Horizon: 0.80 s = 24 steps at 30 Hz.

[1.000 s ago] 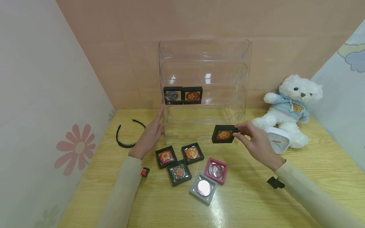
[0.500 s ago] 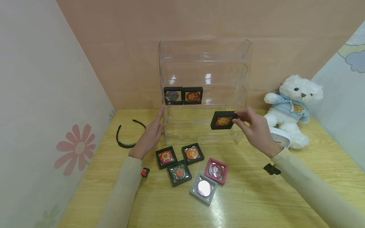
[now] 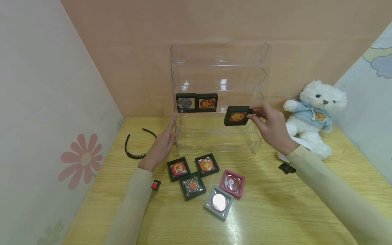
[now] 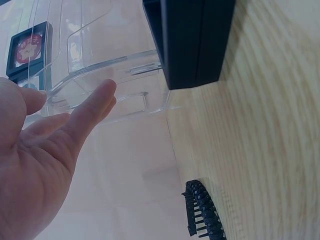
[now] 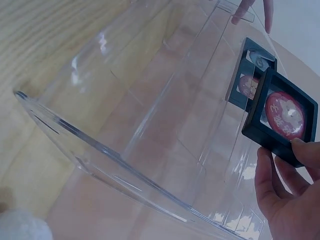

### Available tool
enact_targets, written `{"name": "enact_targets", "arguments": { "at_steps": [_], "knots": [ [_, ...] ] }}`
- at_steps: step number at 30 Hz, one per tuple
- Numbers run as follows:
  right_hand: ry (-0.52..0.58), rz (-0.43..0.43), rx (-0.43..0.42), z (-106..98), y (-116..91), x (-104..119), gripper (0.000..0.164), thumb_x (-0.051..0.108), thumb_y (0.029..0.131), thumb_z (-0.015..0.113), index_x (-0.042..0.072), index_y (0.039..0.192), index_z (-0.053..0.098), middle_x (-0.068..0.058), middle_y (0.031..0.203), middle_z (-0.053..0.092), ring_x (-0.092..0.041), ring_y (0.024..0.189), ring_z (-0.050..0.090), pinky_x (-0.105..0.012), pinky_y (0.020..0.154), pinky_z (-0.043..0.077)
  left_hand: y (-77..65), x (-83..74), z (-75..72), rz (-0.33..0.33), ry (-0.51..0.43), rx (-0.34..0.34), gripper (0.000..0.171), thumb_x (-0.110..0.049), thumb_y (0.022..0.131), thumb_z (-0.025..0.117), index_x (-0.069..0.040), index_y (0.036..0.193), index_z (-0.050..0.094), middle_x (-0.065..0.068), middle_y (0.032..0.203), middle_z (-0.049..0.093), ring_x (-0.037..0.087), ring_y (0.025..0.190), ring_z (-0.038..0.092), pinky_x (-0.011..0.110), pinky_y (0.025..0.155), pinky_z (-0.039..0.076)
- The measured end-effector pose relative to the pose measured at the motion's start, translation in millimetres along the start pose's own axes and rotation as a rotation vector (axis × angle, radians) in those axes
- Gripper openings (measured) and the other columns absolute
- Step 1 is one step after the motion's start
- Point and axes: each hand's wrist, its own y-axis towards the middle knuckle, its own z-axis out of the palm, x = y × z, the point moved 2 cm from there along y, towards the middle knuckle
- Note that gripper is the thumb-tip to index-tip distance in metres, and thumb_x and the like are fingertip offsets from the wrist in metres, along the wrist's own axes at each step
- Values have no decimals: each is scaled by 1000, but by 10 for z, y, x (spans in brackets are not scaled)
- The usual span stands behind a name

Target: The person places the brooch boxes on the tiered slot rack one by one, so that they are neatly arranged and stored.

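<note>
My right hand (image 3: pixel 272 127) pinches a black square display case (image 3: pixel 235 116) by its right edge, thumb in front. Inside the case is a round red badge (image 5: pixel 285 115) with a gold star-like figure. It hangs in front of a clear tiered rack (image 3: pixel 220 65), to the right of and slightly lower than two black cases standing side by side on a middle tier, one with a blue badge (image 3: pixel 185 103), one with a red badge (image 3: pixel 207 103). With fingers extended, my left hand (image 3: pixel 161 144) rests against the rack's left side panel.
Before the rack lie three black cases (image 3: pixel 192 185), a pink case (image 3: pixel 232 183) and a grey case (image 3: pixel 218 202). A black toothed headband (image 3: pixel 136 156) is at left. To the right sits a white teddy bear (image 3: pixel 321 102), a white clock mostly hidden behind my right arm.
My right hand has raised the black case from near the rack's base to just under the filled tier's height, drifting slightly left. My left hand stays put.
</note>
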Motion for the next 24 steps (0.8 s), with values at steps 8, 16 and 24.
{"name": "enact_targets", "arguments": {
  "at_steps": [8,16,24],
  "knots": [
    [8,-2,-17,33,152,-10,25,-6,90,74,-5,111,60,-17,105,70,-35,95,72,-11,87,49,-7,1,-2,-1,-21,4,77,-5,109,43,-32,164,-4,10,165,18,38,120,61,41,90,57],
    [-1,14,-14,69,294,-42,24,0,93,73,-3,114,61,-17,107,71,-32,98,72,-26,87,56,-12,2,-6,2,-7,-1,77,-4,109,43,-31,164,-4,12,165,21,38,112,65,43,88,58],
    [-11,26,-27,145,423,-56,23,2,94,71,-5,114,60,-18,108,70,-33,97,72,-49,80,57,-5,19,0,-2,-17,0,78,-4,109,42,-32,164,-5,12,165,20,37,113,65,41,86,59]
  ]
}}
